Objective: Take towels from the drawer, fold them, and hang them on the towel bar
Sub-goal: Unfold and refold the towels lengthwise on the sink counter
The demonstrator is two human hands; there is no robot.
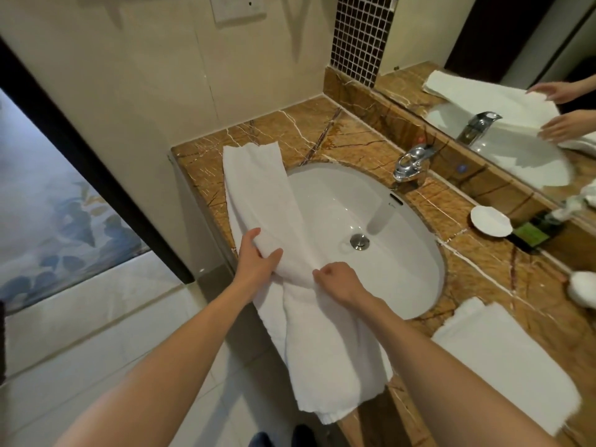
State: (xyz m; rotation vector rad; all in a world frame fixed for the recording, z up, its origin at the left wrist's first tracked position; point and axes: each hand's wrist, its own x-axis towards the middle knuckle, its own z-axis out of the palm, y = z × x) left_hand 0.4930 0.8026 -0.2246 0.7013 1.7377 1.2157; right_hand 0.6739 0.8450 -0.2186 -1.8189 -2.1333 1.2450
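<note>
- Towel, long and white, is lying lengthwise along the left side of a brown marble countertop. It is overlapping the left rim of the sink and hanging over the counter's front edge.
- Left hand is gripping a raised fold of the towel near its middle, with the thumb on top and the fingers wrapping the cloth.
- Right hand is sitting just beside the left one. Its fingers are curling in and pinching the towel's inner edge where it is crossing the sink rim.
- Sink, an oval white basin, is sitting in the counter with a metal drain at its bottom.
- Tap, chrome, is standing behind the basin.
- White dish is resting on the counter to the right of the basin, near the back ledge.
- Folded towel, also white, is lying flat at the counter's front right, well apart from both hands.
- Mirror above the counter is reflecting both hands and the towel.
</note>
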